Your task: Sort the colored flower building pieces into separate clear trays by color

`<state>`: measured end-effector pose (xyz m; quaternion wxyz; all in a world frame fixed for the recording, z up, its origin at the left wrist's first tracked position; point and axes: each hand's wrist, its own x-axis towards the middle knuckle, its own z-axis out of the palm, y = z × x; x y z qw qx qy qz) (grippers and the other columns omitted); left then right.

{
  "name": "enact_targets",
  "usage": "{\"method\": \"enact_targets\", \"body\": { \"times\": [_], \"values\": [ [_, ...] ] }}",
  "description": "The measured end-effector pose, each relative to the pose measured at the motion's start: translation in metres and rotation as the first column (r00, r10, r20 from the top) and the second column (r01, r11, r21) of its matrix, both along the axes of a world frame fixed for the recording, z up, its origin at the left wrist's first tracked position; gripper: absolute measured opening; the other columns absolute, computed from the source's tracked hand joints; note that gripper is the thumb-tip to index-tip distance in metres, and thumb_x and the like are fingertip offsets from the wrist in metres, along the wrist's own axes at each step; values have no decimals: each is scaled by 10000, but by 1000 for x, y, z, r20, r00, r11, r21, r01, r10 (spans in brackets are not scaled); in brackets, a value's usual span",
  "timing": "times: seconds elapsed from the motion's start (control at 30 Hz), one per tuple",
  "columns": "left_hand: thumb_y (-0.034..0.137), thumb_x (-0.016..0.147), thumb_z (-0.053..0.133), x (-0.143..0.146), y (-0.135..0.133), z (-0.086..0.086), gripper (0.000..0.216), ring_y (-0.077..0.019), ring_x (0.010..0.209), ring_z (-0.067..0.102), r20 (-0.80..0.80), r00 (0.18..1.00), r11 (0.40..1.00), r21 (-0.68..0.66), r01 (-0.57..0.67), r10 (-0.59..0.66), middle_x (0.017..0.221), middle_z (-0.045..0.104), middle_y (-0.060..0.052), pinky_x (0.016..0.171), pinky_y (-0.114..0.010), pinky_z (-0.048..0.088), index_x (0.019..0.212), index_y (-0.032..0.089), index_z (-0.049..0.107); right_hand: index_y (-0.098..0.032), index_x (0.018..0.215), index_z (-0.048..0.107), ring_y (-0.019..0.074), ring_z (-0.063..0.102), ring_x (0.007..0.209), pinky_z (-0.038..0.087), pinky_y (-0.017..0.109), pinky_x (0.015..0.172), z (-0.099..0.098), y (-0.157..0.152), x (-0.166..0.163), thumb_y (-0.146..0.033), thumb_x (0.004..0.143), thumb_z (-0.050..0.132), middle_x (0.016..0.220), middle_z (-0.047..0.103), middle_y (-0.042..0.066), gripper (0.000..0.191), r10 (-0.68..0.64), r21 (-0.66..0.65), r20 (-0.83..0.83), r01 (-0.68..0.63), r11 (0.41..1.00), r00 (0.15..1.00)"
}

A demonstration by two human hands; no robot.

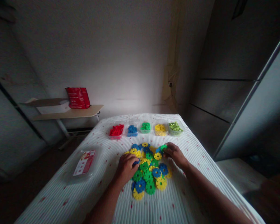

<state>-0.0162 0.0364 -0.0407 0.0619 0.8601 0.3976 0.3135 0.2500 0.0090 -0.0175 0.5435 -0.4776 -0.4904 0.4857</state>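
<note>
A loose pile of flat plastic discs (149, 174) in blue, yellow and green lies on the white-covered table (191, 199). My left hand (127, 166) rests on the pile's left edge, fingers curled and pinched on a blue disc (137, 161). My right hand (175, 153) sits at the pile's upper right, its fingers closed on a green disc (163, 147). Behind the pile stands a row of small clear tubs: red (116, 130), blue (132, 130), green (145, 127), yellow (160, 129) and light green (175, 127), each holding discs of one colour.
A clear lid or tray with a red-and-white label (85, 162) lies on the table at the left. Beyond the table stands a side table (67, 113) with a red bag (78, 97) and a white box. A wall is behind, cabinets at the right.
</note>
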Motion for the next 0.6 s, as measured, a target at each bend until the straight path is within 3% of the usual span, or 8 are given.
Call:
{"method": "enact_targets", "body": {
  "times": [0.27,0.47,0.6],
  "values": [
    [158,690,603,1,0,1,101,-195,872,570,7,1000,1000,-13,3,-2,847,657,-22,830,-369,417,771,205,639,-189,713,493,71,412,440,308,200,440,6,-1,-1,-386,655,642,504,509,-59,254,-68,28,70,67,997,995],
    [155,686,602,0,0,1,110,-187,860,568,17,1000,1000,0,14,-14,842,657,-19,819,-357,415,774,209,639,-178,643,506,81,443,461,331,201,441,-5,6,8,-299,585,634,516,521,-50,186,-175,12,295,180,984,939],
    [153,684,598,0,0,0,114,-186,858,568,26,1000,1000,7,10,-11,838,656,-22,817,-356,415,773,210,640,-170,675,521,73,418,418,303,202,407,-1,7,18,-322,610,602,505,517,-44,184,-209,-1,263,216,976,942]
  ]
}}
